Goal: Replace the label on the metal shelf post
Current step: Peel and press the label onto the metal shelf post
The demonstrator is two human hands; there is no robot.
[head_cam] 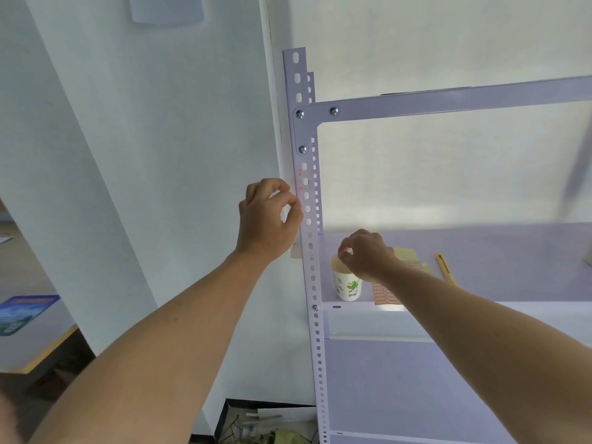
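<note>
The white perforated metal shelf post [312,261] runs upright through the middle of the view. Faint reddish label residue [302,184] marks the post below the bolted corner. My left hand [269,219] is beside the post at that height, thumb and forefinger pinched together at the post's edge; whether anything is between them I cannot tell. My right hand [365,254] hovers over a paper cup [347,283] on the shelf, fingertips pinched just above its rim. A sheet of orange labels [386,296] lies on the shelf under my right forearm.
A yellow utility knife [445,269] and a yellow notepad [407,254] lie on the shelf board [480,251]. The white wall [160,155] stands left of the post. A desk with a blue pad [22,315] is at the far left. Clutter and cables [266,424] sit on the floor.
</note>
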